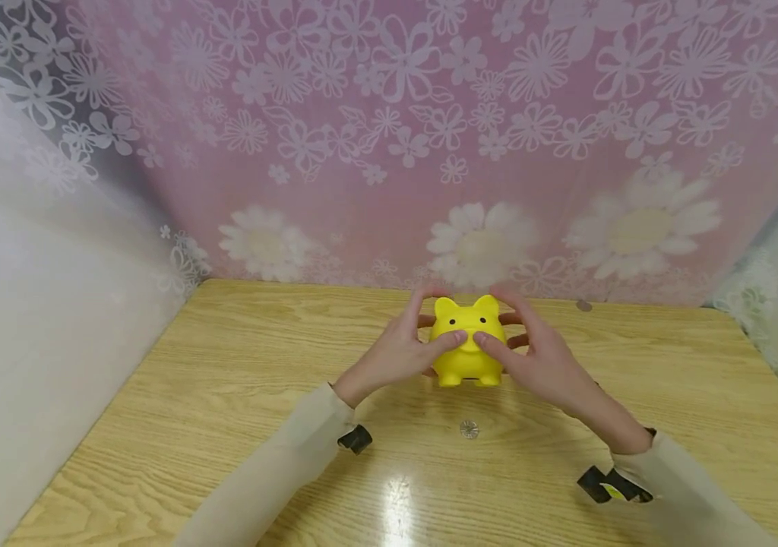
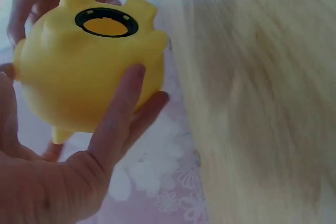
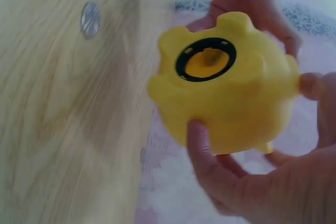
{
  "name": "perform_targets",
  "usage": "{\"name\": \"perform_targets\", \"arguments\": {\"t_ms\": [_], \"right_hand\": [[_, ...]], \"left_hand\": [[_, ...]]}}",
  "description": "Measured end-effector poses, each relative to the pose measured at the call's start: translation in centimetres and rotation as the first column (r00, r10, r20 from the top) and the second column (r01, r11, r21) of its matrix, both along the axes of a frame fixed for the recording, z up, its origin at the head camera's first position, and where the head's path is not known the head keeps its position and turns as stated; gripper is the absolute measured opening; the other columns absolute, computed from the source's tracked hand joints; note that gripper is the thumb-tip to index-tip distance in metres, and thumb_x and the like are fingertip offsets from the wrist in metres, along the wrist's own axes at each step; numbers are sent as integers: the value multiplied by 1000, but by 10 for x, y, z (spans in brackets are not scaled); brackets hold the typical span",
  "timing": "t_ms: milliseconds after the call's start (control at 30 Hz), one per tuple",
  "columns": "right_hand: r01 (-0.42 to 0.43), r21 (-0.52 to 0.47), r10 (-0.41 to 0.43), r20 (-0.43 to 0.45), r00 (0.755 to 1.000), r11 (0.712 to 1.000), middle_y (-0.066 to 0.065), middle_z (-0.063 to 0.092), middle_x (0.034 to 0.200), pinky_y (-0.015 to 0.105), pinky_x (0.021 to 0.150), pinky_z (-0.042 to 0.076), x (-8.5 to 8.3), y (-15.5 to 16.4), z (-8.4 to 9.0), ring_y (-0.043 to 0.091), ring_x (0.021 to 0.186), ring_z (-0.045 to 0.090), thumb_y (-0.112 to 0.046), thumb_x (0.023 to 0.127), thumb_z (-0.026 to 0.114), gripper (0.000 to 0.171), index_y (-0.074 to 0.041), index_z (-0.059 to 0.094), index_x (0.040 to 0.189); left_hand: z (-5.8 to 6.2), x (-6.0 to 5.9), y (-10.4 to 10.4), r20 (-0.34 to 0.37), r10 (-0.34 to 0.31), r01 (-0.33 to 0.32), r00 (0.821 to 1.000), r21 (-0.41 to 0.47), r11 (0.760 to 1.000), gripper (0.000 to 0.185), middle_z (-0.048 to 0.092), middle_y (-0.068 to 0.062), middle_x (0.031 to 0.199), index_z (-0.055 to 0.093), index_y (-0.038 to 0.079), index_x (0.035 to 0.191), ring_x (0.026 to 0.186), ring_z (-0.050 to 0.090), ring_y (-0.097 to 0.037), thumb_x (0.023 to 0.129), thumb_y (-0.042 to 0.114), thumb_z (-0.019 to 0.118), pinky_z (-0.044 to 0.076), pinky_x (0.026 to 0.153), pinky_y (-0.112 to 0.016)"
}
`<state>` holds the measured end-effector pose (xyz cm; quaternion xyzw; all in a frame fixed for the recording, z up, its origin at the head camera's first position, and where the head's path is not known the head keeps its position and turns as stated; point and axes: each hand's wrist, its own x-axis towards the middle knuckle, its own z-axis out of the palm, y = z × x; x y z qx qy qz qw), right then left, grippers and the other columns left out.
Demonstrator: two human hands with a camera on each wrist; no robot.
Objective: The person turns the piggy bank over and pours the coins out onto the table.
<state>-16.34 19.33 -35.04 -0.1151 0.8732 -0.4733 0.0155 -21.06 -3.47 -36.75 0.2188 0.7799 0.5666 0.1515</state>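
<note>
A yellow piggy bank [image 1: 469, 361] is held between both hands above the wooden table, its snout side toward the head camera. My left hand [image 1: 396, 349] grips its left side, the thumb lying across the front by the snout. On the opposite side my right hand [image 1: 545, 357] grips it the same way, its thumb beside the other one. Both wrist views show the underside: a round hole with a black rim [image 2: 82, 16] between the stubby feet. Nothing covers that hole. A clear or silvery ridged disc [image 1: 469, 430] lies on the table just in front of the bank.
A small greyish disc [image 1: 583, 305] lies near the back edge of the wooden table [image 1: 279, 342]. Behind the table hangs a pink flowered curtain [image 1: 375, 190], with pale fabric [image 1: 54, 289] on the left side. Black straps [image 1: 356, 439] hang at the sleeve cuffs.
</note>
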Motion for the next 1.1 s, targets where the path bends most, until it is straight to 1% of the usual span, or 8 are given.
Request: {"name": "perform_targets", "arguments": {"t_ms": [267,367,467,533,667,733,833,1100], "right_hand": [[4,-76,21,327,945,997,30,43,145,47,79,65,-3,-1,0,34,110,67,-54,101,58,84,-19,17,164],[2,-67,13,223,975,998,26,43,148,47,81,64,-1,1,-2,39,117,63,-47,99,65,81,-22,22,162],[-59,-81,48,-133,990,995,20,45,149,37,89,63,-1,3,-7,36,123,57,-35,93,76,76,-17,36,156],[-138,-46,99,-482,870,989,24,48,146,29,97,59,-3,3,-9,34,127,55,-34,91,79,69,-6,46,146],[-215,43,136,-889,437,976,34,48,140,23,113,46,-11,-1,-11,34,136,51,-38,95,73,59,9,53,125],[-231,48,126,-934,335,972,33,48,140,26,115,45,-13,-4,-10,33,139,49,-34,97,72,52,8,53,120],[-263,49,130,-944,302,964,31,46,142,28,114,45,-12,-6,-9,35,141,47,-29,97,71,47,9,53,119],[-228,74,146,-937,317,971,33,46,140,26,115,44,-11,-4,-13,36,139,48,-31,99,69,47,9,52,119]], "left_hand": [[-9,-2,2,254,9,1,967,-38,999,62,68,-18,122,37,39,147,82,76,-29,95,57,65,63,70,-58],[-10,-1,0,150,-4,9,989,-36,999,65,59,-16,139,34,40,148,94,74,-32,95,50,70,64,72,-51],[-8,0,-2,-138,-39,41,990,15,999,73,40,-10,159,33,35,146,124,63,-35,90,33,80,63,87,-41],[-4,-2,-4,-445,-79,106,892,37,994,77,30,-13,164,34,25,141,140,50,-39,84,21,85,57,101,-39],[7,-10,-7,-871,-66,180,486,25,983,79,23,-28,160,36,14,128,150,34,-44,73,12,92,46,117,-44],[12,-13,-9,-931,-55,200,360,19,980,78,24,-31,155,37,14,126,149,34,-45,72,12,93,43,119,-44],[13,-15,-9,-950,-60,224,306,10,975,74,24,-33,152,38,14,125,147,35,-47,74,13,91,44,118,-43],[8,-15,-9,-949,-58,189,309,2,982,74,26,-31,153,38,14,124,148,35,-46,73,15,92,44,118,-43]]}}
